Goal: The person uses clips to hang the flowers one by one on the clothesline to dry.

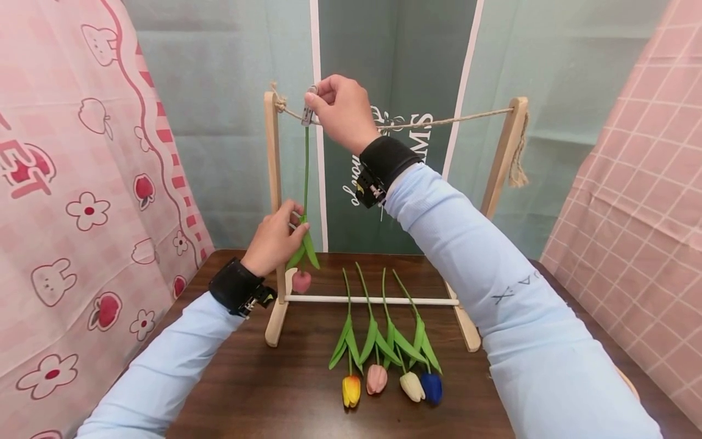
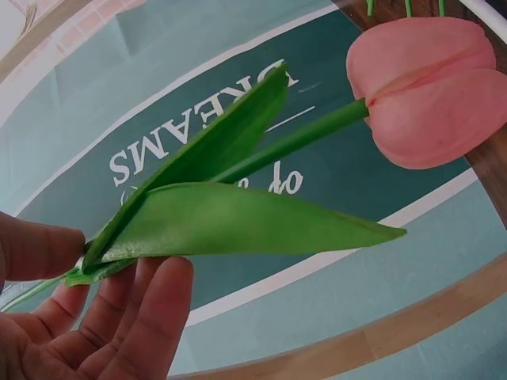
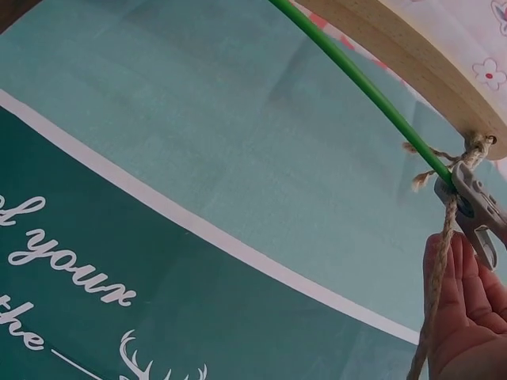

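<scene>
An artificial pink tulip [image 2: 428,87] hangs head down at the left end of a twine rope [image 1: 455,120], its green stem reaching up to a grey clothespin [image 3: 467,202]. My right hand [image 1: 345,113] pinches the clothespin's upper end between thumb and fingers. In the right wrist view the clothespin's nose sits over both the rope and the stem [image 3: 364,87]. Lower down, my left hand [image 1: 276,238] holds the tulip where its leaves [image 2: 238,222] join the stem, the thumb on one side and fingertips on the other.
The rope spans two wooden posts [image 1: 501,158] joined low down by a white rod [image 1: 406,300]. On the brown table [image 1: 274,390] lie yellow [image 1: 351,391], pink [image 1: 376,379], white [image 1: 412,387] and blue [image 1: 432,388] tulips, their stems crossing the rod. Patterned cloths hang on either side.
</scene>
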{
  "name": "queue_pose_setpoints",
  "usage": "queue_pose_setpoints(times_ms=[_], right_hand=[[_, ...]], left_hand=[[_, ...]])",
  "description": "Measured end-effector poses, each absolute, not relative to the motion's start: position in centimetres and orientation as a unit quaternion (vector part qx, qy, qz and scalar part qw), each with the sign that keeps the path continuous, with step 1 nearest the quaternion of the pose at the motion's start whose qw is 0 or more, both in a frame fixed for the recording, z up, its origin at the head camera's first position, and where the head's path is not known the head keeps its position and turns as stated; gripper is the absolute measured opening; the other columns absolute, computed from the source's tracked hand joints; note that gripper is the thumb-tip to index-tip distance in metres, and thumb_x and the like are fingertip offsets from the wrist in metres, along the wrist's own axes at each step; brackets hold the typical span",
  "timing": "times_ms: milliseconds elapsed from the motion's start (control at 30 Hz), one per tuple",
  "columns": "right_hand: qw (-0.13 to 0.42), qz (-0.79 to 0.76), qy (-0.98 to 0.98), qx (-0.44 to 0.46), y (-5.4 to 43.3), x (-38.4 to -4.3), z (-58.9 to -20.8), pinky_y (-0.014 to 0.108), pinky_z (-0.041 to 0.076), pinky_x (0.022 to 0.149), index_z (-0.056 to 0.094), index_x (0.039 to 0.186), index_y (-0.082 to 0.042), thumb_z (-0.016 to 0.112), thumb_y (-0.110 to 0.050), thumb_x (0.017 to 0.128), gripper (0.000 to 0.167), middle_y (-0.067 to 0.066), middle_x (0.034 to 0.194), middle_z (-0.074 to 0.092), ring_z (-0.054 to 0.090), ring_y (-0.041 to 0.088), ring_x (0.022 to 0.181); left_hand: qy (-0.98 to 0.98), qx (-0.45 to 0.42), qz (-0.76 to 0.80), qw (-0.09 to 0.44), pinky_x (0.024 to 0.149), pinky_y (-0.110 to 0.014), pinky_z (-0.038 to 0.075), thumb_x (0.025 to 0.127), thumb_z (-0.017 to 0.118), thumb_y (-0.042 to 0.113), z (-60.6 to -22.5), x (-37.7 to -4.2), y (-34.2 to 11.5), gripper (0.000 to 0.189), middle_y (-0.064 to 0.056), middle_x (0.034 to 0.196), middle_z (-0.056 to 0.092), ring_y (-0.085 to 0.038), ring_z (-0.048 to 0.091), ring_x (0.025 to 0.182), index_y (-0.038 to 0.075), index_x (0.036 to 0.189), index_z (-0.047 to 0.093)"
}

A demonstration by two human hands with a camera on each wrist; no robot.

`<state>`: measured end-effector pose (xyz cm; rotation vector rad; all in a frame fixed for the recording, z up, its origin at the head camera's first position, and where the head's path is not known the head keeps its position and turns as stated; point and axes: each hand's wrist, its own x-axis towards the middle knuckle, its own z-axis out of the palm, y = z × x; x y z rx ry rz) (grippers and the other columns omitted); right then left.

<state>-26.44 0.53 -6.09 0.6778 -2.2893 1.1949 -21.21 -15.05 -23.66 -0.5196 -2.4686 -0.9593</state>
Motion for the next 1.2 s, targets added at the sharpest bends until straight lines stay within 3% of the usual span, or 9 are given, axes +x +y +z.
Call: queue_pose_setpoints(times_ms=[800, 1200], right_hand=[[0.256, 0.444, -0.823, 0.244, 1.9, -25.5, -4.8, 0.020, 0.044, 0.081, 0.064, 0.114, -0.006, 0.062, -0.024, 0.096, 0.026, 0.004, 0.104, 0.067, 0.059, 0.012, 0.096], [0.271, 0.439, -0.818, 0.254, 2.9, -24.6, -5.2, 0.018, 0.042, 0.080, 0.065, 0.113, -0.005, 0.063, -0.024, 0.096, 0.025, 0.001, 0.097, 0.065, 0.058, 0.009, 0.091]], left_hand=[[-0.900, -0.178, -0.331, 0.222, 0.069, -0.042, 0.051, 0.097, 0.059, 0.012, -23.4, -20.8, -16.2, 0.019, -0.014, 0.095, 0.065, -0.026, 0.064, 0.077, 0.004, 0.113, 0.052], [-0.900, -0.187, -0.334, 0.208, 0.069, -0.042, 0.050, 0.096, 0.060, 0.010, -23.6, -20.7, -16.1, 0.019, -0.015, 0.095, 0.065, -0.027, 0.064, 0.077, 0.003, 0.112, 0.052]])
